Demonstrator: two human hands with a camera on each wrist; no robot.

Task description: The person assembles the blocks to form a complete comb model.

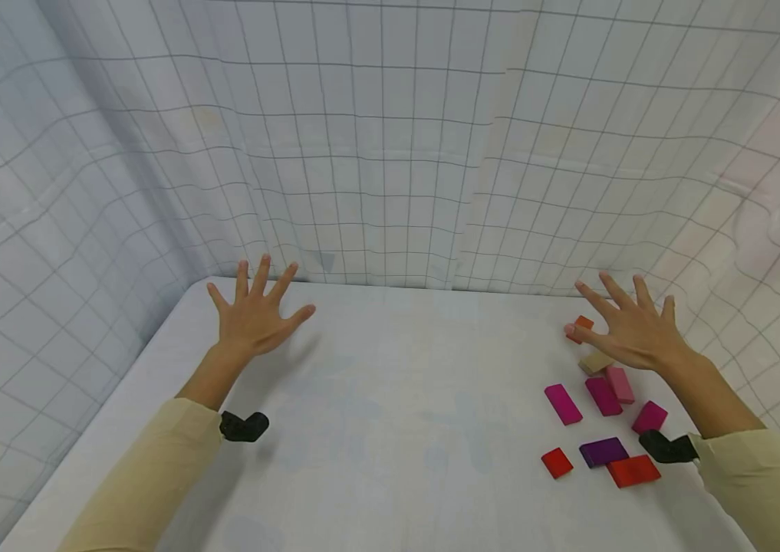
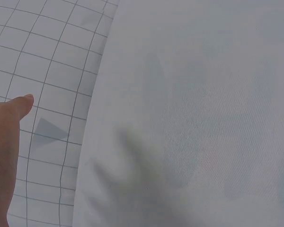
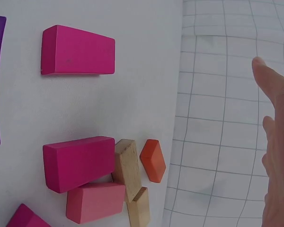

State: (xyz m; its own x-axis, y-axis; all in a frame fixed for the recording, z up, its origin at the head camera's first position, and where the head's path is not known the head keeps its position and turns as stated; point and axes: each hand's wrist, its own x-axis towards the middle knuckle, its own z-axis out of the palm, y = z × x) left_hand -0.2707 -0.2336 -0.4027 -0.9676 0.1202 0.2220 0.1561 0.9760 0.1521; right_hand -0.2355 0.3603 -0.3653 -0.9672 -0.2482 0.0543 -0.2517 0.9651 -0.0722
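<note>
My left hand [image 1: 252, 320] is spread wide above the far left of the white table [image 1: 390, 399], holding nothing; its shadow falls on the cloth. On the other side, my right hand [image 1: 634, 330] hovers with fingers splayed over the far right, also holding nothing. Its thumb overlaps an orange block [image 1: 584, 327] in the head view. Below that hand lie a plain wooden block [image 1: 595, 363], a pink block [image 1: 620, 385] and magenta blocks [image 1: 603, 396]. In the right wrist view, a second plain wooden block [image 3: 140, 208] touches the first.
Nearer the front right are a purple block [image 1: 603, 452], a long red block [image 1: 633, 471] touching it, and a small red block [image 1: 557, 463]. White grid-patterned curtains [image 1: 376, 153] hang along the back and both sides of the table.
</note>
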